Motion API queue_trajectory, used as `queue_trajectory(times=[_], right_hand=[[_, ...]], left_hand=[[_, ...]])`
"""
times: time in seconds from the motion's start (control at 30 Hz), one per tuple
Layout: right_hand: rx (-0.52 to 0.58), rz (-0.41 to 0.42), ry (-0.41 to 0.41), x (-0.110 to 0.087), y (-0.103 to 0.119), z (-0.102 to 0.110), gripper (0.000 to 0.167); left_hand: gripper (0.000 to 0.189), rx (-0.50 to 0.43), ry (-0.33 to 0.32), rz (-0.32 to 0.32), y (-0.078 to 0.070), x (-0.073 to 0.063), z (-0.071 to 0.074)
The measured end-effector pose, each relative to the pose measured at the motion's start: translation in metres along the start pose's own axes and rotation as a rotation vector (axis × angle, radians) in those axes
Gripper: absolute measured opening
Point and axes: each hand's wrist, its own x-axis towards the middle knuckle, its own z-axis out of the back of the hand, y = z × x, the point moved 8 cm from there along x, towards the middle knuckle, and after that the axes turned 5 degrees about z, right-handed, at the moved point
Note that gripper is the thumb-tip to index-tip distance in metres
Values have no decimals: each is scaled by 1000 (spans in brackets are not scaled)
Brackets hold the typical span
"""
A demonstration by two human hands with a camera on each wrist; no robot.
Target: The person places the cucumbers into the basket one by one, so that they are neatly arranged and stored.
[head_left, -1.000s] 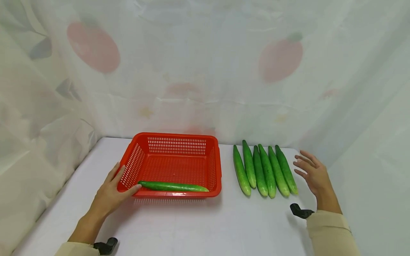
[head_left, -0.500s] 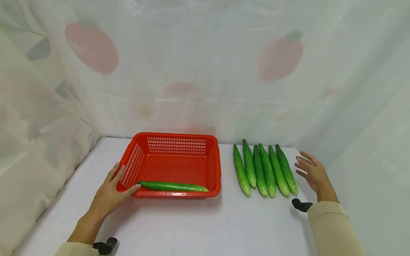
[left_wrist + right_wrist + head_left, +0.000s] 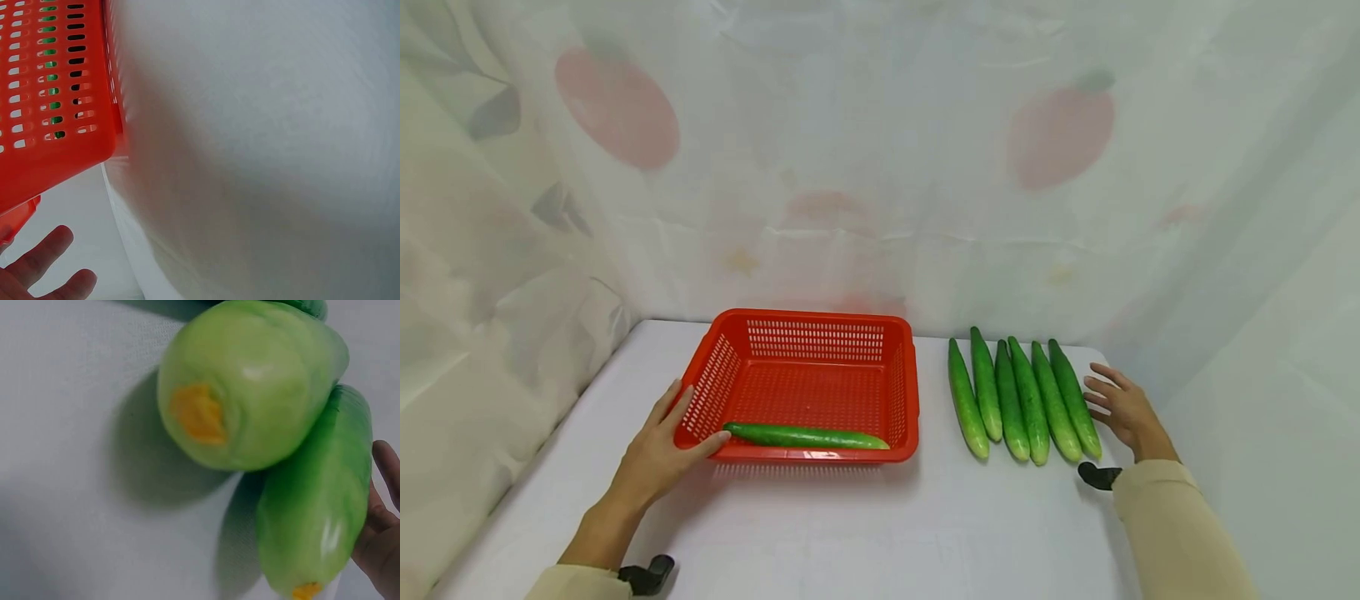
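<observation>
My left hand [image 3: 651, 467] rests at the near-left corner of a red plastic basket [image 3: 820, 455], its thumb on the front rim and its fingers spread along the left side. One long green cucumber [image 3: 805, 437] lies inside, along the front wall. To the right of several cucumbers in a row, my right hand [image 3: 1126, 410] hovers with loosely bent fingers beside the outermost cucumber [image 3: 1073, 400]. The right wrist view has that cucumber [image 3: 319, 506] close up, with fingers [image 3: 384, 472] just behind it; whether they touch is unclear. Spread fingers [image 3: 47, 256] show below the basket [image 3: 56, 153] in the left wrist view.
The basket and the row, including the leftmost cucumber [image 3: 967, 400], stand on a white-covered table [image 3: 880, 533]. A pale printed curtain [image 3: 865, 150] hangs behind the table, and more sheeting [image 3: 490, 333] closes the left side.
My right hand has moved slightly left and down, closer to the outermost cucumber. The left hand, the basket and the cucumbers stay where they were.
</observation>
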Motion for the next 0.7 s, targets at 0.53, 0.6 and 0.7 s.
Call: queue_trajectory(times=[0.53, 0.6, 0.7], right_hand=[[-129, -59, 35, 17, -15, -9, 72], [-167, -52, 33, 19, -15, -10, 73], [-212, -45, 23, 21, -15, -11, 73]], left_hand=[[101, 9, -8, 0, -2, 0, 0], [101, 12, -8, 2, -2, 0, 0], [101, 14, -8, 4, -2, 0, 1]])
